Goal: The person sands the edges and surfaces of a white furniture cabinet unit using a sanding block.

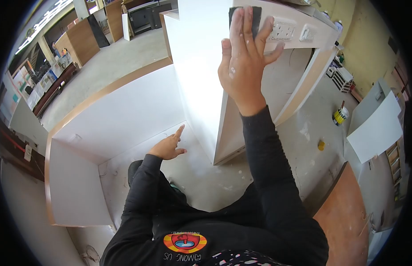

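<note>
The right grip (246, 67) lies spread flat at the top of the view, its fingers long and fanned apart, laid over a dark sheet (257, 17) rather than closed around it. The sheet is under the longer fingers, against the white socket panel (277, 9); its dark edges show on both sides of them. Pale, dusty marks show on the skin of this grip. Just right of its fingertips is a socket plate (282, 31), with the little finger splayed just below it, and farther right on the same panel is a second plate (308, 33)

The left grip (167, 147) is lower and to the left, holding nothing, its index finger stretched forward and its thumb held apart from it; how far the remaining fingers curl I cannot tell. That fingertip comes near the foot of a low white partition (121, 106) with a wood-coloured rim, though whether it touches I cannot tell. Between the two grips stands a tall, bright white upright (201, 57)

Well to the right of the right grip, on the grey floor (215, 186), are a yellow and black can (340, 116) with a handle sticking out, a small yellow object (321, 145) and a bent white sheet (376, 128)
</note>
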The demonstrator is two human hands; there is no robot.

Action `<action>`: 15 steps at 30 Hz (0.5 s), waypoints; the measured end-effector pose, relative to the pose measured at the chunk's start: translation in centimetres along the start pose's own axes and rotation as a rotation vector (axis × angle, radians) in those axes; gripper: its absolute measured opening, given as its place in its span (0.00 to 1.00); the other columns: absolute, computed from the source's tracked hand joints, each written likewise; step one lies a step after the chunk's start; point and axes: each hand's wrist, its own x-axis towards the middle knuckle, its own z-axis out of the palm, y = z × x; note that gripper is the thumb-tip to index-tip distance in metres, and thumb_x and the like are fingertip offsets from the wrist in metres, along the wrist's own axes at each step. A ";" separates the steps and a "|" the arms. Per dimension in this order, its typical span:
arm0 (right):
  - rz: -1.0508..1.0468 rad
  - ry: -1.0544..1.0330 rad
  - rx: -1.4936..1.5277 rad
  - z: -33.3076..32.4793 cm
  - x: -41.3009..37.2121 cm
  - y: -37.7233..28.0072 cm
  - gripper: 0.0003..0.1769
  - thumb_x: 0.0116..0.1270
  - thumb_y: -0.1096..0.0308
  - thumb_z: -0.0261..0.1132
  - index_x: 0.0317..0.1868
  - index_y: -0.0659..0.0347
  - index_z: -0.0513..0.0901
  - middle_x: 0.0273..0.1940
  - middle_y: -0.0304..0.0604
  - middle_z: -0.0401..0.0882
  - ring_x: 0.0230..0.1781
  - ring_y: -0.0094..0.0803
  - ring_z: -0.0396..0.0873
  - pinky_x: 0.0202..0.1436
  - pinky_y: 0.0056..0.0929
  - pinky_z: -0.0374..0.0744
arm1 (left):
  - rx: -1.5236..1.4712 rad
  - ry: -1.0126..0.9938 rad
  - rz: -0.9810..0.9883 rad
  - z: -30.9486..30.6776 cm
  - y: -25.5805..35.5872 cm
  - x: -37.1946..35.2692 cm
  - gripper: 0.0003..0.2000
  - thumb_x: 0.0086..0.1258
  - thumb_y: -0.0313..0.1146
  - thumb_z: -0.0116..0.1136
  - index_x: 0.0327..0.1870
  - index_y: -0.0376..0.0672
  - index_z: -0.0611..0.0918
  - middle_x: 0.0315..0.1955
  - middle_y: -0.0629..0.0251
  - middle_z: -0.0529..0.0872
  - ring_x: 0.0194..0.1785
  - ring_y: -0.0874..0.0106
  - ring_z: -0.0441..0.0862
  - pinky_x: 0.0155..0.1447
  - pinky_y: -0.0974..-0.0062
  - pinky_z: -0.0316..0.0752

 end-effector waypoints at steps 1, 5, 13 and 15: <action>0.003 0.002 -0.003 -0.2 -0.5 -0.1 0.38 0.77 0.62 0.57 0.84 0.56 0.56 0.84 0.50 0.51 0.85 0.65 0.37 0.69 0.83 0.24 | -0.001 -0.015 -0.010 0.0 -0.2 0.1 0.53 0.70 0.44 0.70 0.84 0.46 0.41 0.60 0.39 0.82 0.60 0.45 0.82 0.66 0.56 0.75; 0.091 -0.121 0.134 1.0 -6.3 -1.3 0.38 0.76 0.63 0.57 0.83 0.60 0.56 0.84 0.52 0.49 0.85 0.65 0.38 0.69 0.84 0.24 | 0.081 -0.003 -0.013 0.2 -0.9 0.9 0.54 0.71 0.47 0.69 0.84 0.43 0.39 0.59 0.36 0.82 0.61 0.43 0.80 0.67 0.55 0.74; -0.059 0.099 0.304 1.1 0.9 -0.3 0.37 0.74 0.69 0.58 0.80 0.67 0.59 0.82 0.59 0.53 0.83 0.65 0.47 0.84 0.56 0.44 | 0.083 -0.096 -0.035 0.4 -1.0 1.4 0.55 0.71 0.49 0.67 0.83 0.40 0.36 0.60 0.34 0.81 0.63 0.42 0.78 0.68 0.55 0.74; 0.009 -0.019 0.335 0.9 -4.7 -1.5 0.38 0.72 0.71 0.59 0.80 0.70 0.59 0.82 0.64 0.52 0.83 0.65 0.47 0.83 0.59 0.44 | 0.097 -0.102 -0.057 0.7 -1.3 1.7 0.55 0.71 0.49 0.67 0.83 0.40 0.36 0.60 0.34 0.80 0.64 0.42 0.78 0.68 0.55 0.73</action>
